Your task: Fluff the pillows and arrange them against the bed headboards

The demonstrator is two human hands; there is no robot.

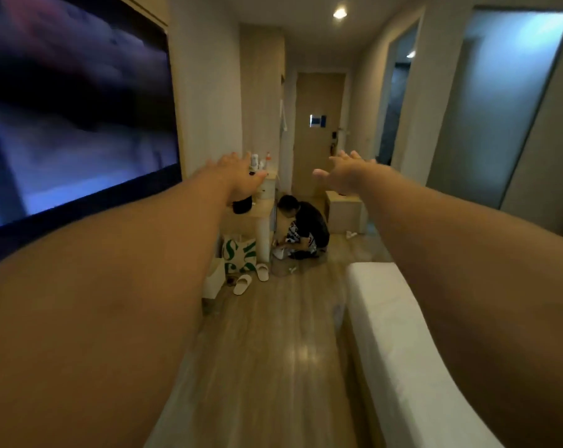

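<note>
Both my arms stretch straight out in front of me at chest height. My left hand is flat with its fingers spread and holds nothing. My right hand is likewise spread and holds nothing. The foot edge of a bed with a white sheet runs along the lower right, under my right forearm. No pillow and no headboard are in view.
A large wall television fills the left. A person crouches on the wooden floor by a small desk with bottles. White slippers and a green-and-white bag lie nearby. A door closes the hallway.
</note>
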